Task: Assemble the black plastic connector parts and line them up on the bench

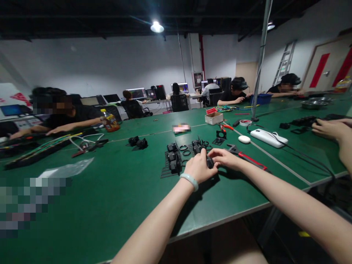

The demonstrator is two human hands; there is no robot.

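Observation:
Both my hands meet over a small black part, which looks like a camera or lens housing. My left hand, with a pale bangle at the wrist, closes on it from the left. Fingers of my right hand curl against its right side. Just beyond my left hand stand more black housings. Several similar housings sit on a black grid plate to the left. Black rings lie between the two groups. An adjustable wrench with red-and-black handle lies beyond my right forearm.
Further back are a small open box, orange-handled pliers, a tape roll and a white power bank with a cable. A metal pole rises from the green table. A co-worker's hands work at right.

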